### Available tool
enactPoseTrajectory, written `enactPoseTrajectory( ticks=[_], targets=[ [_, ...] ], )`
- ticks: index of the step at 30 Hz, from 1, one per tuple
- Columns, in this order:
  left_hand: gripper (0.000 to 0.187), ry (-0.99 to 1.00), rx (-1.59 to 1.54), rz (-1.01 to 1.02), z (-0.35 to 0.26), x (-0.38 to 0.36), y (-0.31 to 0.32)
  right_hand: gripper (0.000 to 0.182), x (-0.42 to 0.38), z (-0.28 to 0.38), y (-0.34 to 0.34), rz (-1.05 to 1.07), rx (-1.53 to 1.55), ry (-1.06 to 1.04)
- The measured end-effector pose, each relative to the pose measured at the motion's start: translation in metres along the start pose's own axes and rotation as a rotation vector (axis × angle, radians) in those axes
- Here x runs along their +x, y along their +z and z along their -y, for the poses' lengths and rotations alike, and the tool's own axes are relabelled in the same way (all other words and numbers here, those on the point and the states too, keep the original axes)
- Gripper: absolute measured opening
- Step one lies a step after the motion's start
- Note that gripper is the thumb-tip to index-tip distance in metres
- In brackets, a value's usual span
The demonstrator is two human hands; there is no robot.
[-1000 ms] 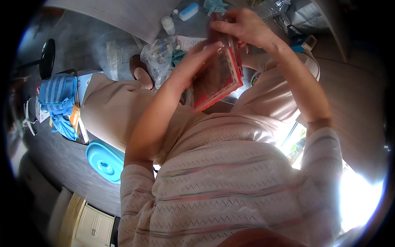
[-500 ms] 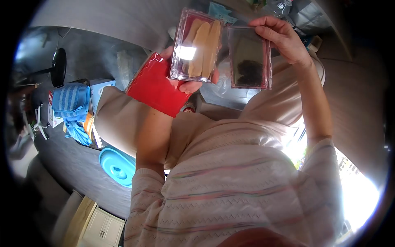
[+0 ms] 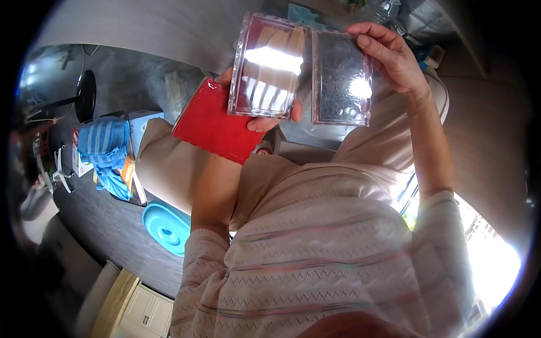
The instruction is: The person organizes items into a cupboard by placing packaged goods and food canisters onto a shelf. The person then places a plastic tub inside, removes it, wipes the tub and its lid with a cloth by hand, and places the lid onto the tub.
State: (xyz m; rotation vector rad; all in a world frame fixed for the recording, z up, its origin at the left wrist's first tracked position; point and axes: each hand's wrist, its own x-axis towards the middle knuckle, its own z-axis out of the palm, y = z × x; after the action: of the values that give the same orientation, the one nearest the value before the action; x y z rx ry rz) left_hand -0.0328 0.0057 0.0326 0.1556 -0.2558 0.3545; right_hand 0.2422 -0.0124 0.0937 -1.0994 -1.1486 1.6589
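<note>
My left hand (image 3: 265, 123) holds a clear-edged rectangular case (image 3: 241, 84) from beneath, with fingertips showing at its sides and lower edge. Tan finger-shaped strips show through the case's shiny face, partly washed out by bright glare. A glossy red flat piece (image 3: 217, 127) lies against the left side of the case, over my left wrist. Pinched between thumb and fingers at its upper right corner, a dark, shiny clear-rimmed panel (image 3: 335, 79) hangs from my right hand (image 3: 394, 56). The panel stands just right of the case, a narrow gap between them.
Blue cloths (image 3: 104, 141) lie over boxes on the left. Below them, a light-blue plastic lid or basin (image 3: 167, 228) rests on the grey floor. A pale cabinet (image 3: 147, 310) stands at lower left. Clear plastic (image 3: 380, 10) and silvery bags (image 3: 425, 25) sit at upper right.
The case and the panel have tilted slightly, so bright glare now spreads over both faces and the dark reflection on the panel is gone. Both hands keep their hold.
</note>
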Motion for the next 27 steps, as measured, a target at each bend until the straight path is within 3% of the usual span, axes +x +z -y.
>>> enactPoseTrajectory(
  ticks=[3,6,9,11,13,15,17,19,20,23,27],
  targets=[
    [0.058,-0.016,0.033,-0.087,-0.004,-0.004,0.005,0.024,0.004,0.001,0.005,-0.004,0.013,-0.013],
    [0.058,-0.088,0.033,0.014,-0.009,-0.003,-0.004,0.025,0.007,0.003,0.004,0.008,0.018,-0.005],
    [0.057,-0.019,0.077,-0.076,-0.008,-0.005,0.002,0.023,0.009,0.003,0.008,-0.019,0.015,-0.012],
    [0.056,-0.075,0.044,0.108,-0.011,0.001,-0.009,0.022,0.011,0.003,0.012,-0.038,0.030,-0.017],
    [0.055,-0.073,0.006,0.165,-0.010,0.002,-0.010,0.023,0.011,0.002,0.014,-0.045,0.061,-0.012],
    [0.053,-0.012,-0.036,0.095,-0.006,-0.002,0.000,0.024,0.011,0.002,0.016,-0.039,0.093,0.000],
    [0.049,-0.030,0.034,0.274,-0.009,0.005,-0.017,0.025,0.011,0.003,0.018,-0.048,0.115,0.004],
    [0.048,0.050,0.044,0.171,-0.005,0.001,-0.021,0.026,0.012,0.003,0.022,-0.072,0.126,-0.002],
    [0.049,0.138,0.019,-0.022,0.005,-0.009,-0.010,0.026,0.013,0.001,0.022,-0.053,0.118,-0.005],
    [0.053,0.208,0.015,-0.171,0.011,-0.013,-0.011,0.027,0.017,-0.007,0.021,-0.029,0.096,-0.013],
    [0.053,0.188,0.011,-0.184,0.014,-0.010,-0.005,0.027,0.019,-0.009,0.029,-0.075,0.083,-0.018]
  ],
)
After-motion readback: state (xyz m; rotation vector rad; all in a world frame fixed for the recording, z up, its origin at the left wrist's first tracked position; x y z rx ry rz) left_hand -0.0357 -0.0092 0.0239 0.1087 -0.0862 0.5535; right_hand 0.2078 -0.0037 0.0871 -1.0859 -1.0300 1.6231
